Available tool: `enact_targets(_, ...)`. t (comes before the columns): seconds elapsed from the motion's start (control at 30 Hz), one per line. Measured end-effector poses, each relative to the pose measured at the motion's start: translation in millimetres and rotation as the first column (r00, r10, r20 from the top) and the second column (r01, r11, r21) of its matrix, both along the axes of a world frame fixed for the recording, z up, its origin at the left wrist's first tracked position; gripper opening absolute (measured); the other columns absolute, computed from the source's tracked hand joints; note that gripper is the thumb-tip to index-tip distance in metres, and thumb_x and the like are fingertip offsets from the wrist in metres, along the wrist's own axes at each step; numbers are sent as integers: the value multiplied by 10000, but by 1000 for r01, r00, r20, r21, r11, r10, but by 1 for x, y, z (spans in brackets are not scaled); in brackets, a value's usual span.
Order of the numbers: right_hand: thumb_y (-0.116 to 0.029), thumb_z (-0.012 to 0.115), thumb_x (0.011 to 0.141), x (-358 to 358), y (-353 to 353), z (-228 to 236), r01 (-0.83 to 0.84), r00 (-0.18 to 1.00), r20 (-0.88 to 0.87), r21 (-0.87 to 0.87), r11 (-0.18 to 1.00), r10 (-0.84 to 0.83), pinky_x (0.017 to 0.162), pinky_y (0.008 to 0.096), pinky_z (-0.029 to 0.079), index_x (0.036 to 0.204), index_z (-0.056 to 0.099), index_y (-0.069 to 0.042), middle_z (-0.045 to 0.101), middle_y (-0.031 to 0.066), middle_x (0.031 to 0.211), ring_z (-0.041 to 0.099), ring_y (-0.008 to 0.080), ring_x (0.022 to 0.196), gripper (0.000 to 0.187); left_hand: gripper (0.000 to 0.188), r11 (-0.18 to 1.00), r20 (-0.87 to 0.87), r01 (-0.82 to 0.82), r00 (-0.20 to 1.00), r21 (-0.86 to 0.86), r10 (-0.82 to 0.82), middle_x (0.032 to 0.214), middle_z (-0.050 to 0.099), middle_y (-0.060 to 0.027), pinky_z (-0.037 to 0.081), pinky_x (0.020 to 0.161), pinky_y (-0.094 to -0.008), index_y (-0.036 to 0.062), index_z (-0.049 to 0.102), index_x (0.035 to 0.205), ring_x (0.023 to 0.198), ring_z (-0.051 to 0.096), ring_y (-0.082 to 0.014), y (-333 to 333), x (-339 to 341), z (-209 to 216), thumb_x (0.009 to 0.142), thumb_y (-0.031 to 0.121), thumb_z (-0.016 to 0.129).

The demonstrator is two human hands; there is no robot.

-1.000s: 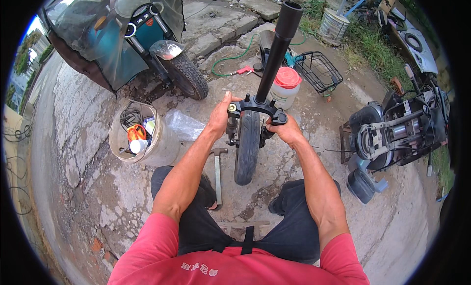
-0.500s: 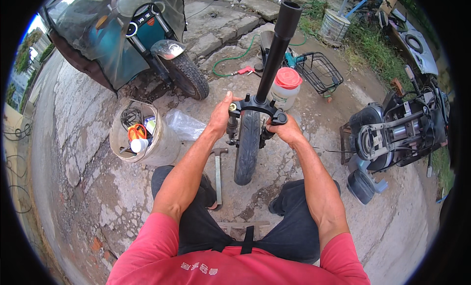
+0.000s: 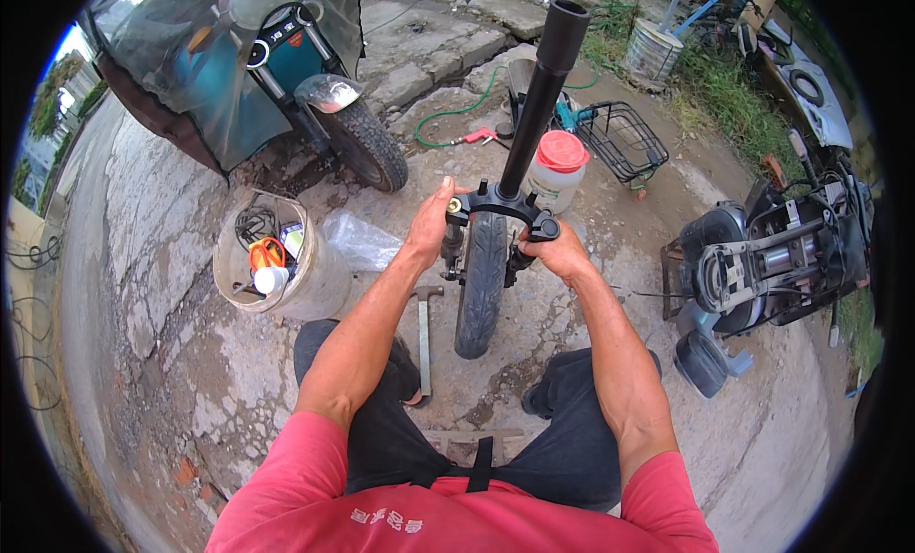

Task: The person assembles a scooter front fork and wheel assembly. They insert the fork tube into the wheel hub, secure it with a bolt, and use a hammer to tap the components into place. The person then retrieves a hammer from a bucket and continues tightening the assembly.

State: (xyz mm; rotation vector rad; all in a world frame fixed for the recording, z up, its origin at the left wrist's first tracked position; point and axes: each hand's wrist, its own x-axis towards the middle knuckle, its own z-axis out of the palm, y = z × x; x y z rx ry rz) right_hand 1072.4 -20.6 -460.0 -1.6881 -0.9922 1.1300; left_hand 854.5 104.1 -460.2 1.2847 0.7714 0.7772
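Note:
A black front fork (image 3: pixel 510 202) with a long steering tube (image 3: pixel 538 100) stands upright between my knees, the tube leaning to the right at its top. Below the fork's crown, a black-tyred wheel (image 3: pixel 481 301) rests on the ground between the two legs. My left hand (image 3: pixel 431 224) is wrapped round the left fork leg, its thumb up beside the crown. On the other side my right hand (image 3: pixel 560 252) grips the right leg just under the crown's round end. Most fingers of both hands are hidden behind the legs. A hammer (image 3: pixel 424 343) lies by my left foot.
A bucket of tools (image 3: pixel 319 291) stands to the left beside a clear plastic bag (image 3: pixel 362 241). Behind the fork are a red-lidded jar (image 3: pixel 556 181) and a black wire basket (image 3: pixel 624 141). A covered motorbike (image 3: pixel 353 139) is far left; a stripped vehicle frame (image 3: pixel 762 253) lies right.
The top of the steering tube has tipped very slightly to the right. Both hands keep the same hold.

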Motion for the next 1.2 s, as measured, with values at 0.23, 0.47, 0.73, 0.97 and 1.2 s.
enact_targets(0.23,3,774,718,-1,1,-1,-5,1000,-15,-3,1000,5,824,336,525,928,711,-30,722,53,912,673,186,867,221,555,990,38,80,996,116,-85,1047,665,-67,452,945,-315,17,606,1287,975,600,-141,0,-14,-3,1015,499,566)
enact_targets(0.47,-29,780,737,4,1,-5,4,1000,-19,35,999,-4,752,324,517,893,716,-45,710,26,860,650,146,802,170,592,972,-243,109,968,208,-57,1059,648,-54,490,873,-311,20,578,1300,965,588,-140,-13,-19,30,874,378,779)
enact_targets(0.73,-55,771,738,0,0,2,4,1000,21,-16,1000,-3,752,328,513,884,699,-39,715,42,867,646,153,797,164,522,985,-216,65,976,157,-30,1036,617,-18,461,885,-294,36,605,1275,953,550,-119,-20,-16,38,880,339,763)
enact_targets(0.97,-122,774,721,-9,5,-10,-25,985,169,-13,1000,27,822,382,534,978,693,-9,738,131,935,695,252,872,293,505,985,-171,42,985,167,-13,1088,674,-52,474,951,-291,41,587,1306,1009,623,-138,-1,-28,4,877,240,764)
enact_targets(1.2,-143,759,720,-22,4,0,-16,980,197,1,1000,15,837,423,549,982,700,1,733,205,950,713,352,914,305,579,969,-212,12,976,245,41,1108,677,-75,446,959,-287,24,555,1342,1007,593,-135,-8,-28,17,867,275,772)
